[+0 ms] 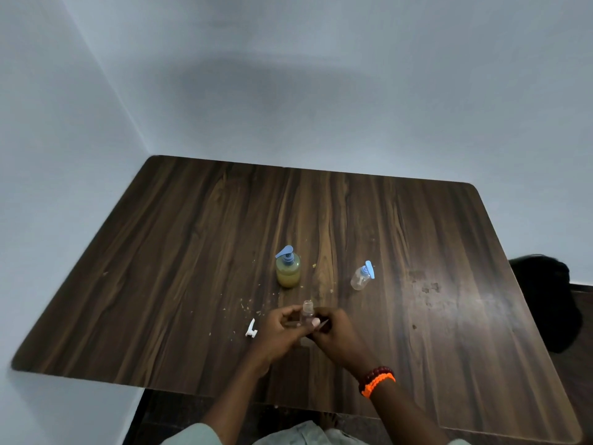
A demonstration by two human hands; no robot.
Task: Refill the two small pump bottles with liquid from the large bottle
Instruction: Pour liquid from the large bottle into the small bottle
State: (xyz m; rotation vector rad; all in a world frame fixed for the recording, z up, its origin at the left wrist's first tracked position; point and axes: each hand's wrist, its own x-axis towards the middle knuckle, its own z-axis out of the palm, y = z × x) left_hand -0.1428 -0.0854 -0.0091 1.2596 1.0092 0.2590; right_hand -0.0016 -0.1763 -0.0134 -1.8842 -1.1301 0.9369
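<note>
Near the middle of the desk's (199,252) near edge, both hands grip one small clear bottle (307,311) with its neck open: the left hand (282,332) curls round it from one side and the right hand (333,335) pinches it from the other. A white pump head (252,328) lies just beside the left hand. Farther toward the desk's centre stand the large bottle (288,268) of yellow liquid with a blue pump, and, toward the right edge, a small clear bottle with a blue pump (362,276).

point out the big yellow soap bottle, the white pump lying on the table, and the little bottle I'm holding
Large bottle (288,273), head view, on its yellow body.
White pump (252,328), head view, on its middle, left of the hands.
Small open bottle (307,310), head view, on its clear neck.
</note>
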